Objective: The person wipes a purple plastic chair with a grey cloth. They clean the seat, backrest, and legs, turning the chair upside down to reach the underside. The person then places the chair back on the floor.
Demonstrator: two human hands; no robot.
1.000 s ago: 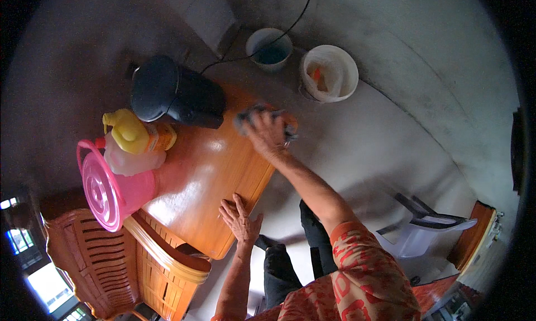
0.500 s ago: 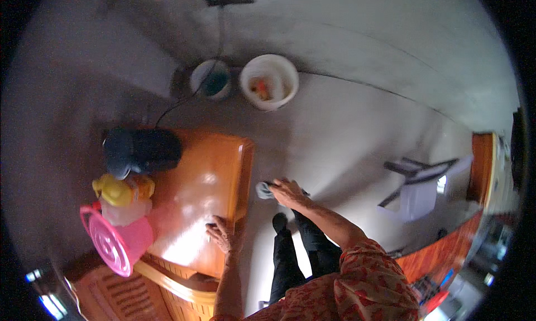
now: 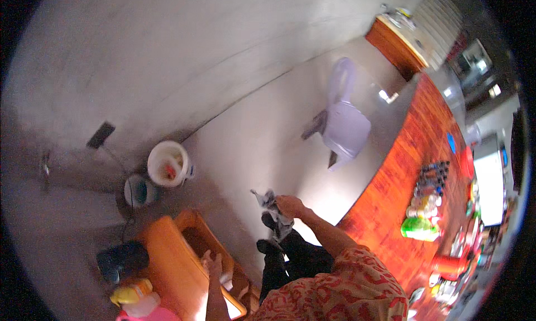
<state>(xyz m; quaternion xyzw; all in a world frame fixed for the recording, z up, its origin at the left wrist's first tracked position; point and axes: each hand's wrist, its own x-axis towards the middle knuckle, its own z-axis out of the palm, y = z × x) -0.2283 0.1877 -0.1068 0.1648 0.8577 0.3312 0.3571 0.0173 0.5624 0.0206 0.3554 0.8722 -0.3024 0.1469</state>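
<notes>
My right hand [image 3: 288,206] is closed around a crumpled grey cloth [image 3: 283,227], and part of the cloth sticks out beyond the fingers. It is held above the floor, in front of my legs. My left hand [image 3: 212,264] is at the orange wooden cabinet [image 3: 162,248], beside its pulled-out drawer [image 3: 194,220]. The left fingers are apart and nothing shows in them; whether they touch the drawer's edge I cannot tell. Some pale things lie in the near part of the drawer, blurred.
On the cabinet stand a black cylinder-shaped thing [image 3: 123,260], a yellow-topped container [image 3: 131,292] and a pink bucket [image 3: 148,314]. Two white buckets, one nearer the wall [image 3: 182,148], stand behind. A lilac plastic chair [image 3: 347,128] and a long reddish wooden table [image 3: 374,206] are on the right.
The view has swung to the right, bringing the long table in. The cabinet's drawer now stands pulled out, with my left hand beside it. My right hand still holds the cloth, which hangs looser.
</notes>
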